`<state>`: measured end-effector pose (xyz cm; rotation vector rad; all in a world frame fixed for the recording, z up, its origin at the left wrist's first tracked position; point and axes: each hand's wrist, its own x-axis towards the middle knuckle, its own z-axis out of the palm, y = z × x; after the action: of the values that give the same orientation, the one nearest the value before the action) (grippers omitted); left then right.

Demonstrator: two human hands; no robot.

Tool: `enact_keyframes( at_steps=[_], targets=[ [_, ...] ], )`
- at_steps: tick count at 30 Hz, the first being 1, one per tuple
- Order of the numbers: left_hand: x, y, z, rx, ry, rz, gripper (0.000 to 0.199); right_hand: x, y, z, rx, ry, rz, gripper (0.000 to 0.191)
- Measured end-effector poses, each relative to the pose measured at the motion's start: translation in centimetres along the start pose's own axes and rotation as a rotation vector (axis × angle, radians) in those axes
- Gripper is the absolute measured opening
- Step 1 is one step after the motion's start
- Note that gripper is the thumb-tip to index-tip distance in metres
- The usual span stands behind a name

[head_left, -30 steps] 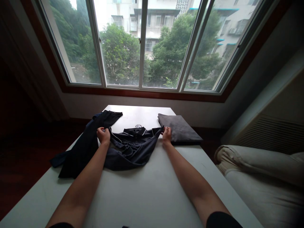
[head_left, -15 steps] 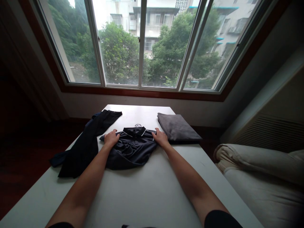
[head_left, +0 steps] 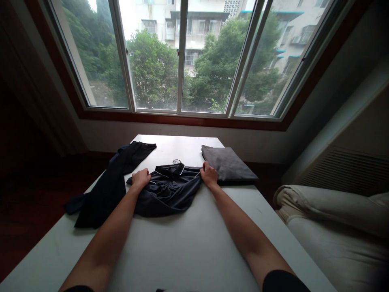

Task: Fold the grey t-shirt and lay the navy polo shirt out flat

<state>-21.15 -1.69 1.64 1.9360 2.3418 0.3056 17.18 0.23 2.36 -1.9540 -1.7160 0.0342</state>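
A dark grey polo shirt (head_left: 170, 194) lies rumpled on the white table (head_left: 182, 247), its black, white-edged collar toward the window. My left hand (head_left: 141, 178) is closed on its left shoulder. At the opposite shoulder, my right hand (head_left: 209, 174) pinches the cloth between thumb and fingers. The fabric between the two hands is drawn fairly straight along the shoulders, while the lower part stays bunched in folds. Just beyond the collar lies a thin dark loop (head_left: 176, 161), too small to name.
Black trousers (head_left: 112, 190) lie along the table's left side, over something dark blue (head_left: 74, 203). A folded grey cloth (head_left: 229, 164) rests at the right, close to my right hand. Beyond the table is a window (head_left: 179, 73); a pale padded seat (head_left: 337, 219) stands to the right.
My right hand has shifted slightly right, and its fingers have closed on the shirt's shoulder. My left hand has moved a little left and closed. The collar has slid slightly left.
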Motion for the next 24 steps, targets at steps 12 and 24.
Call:
enact_keyframes(
  at_steps=[12,24],
  targets=[
    [-0.4,0.6,-0.7,-0.034,0.241,-0.038,0.020,5.9,7.0,-3.1,0.404,0.359,0.374,0.037],
    [0.1,1.5,-0.3,-0.126,-0.102,0.089,0.042,4.3,4.9,-2.9,0.266,0.257,-0.022,0.018]
  ],
)
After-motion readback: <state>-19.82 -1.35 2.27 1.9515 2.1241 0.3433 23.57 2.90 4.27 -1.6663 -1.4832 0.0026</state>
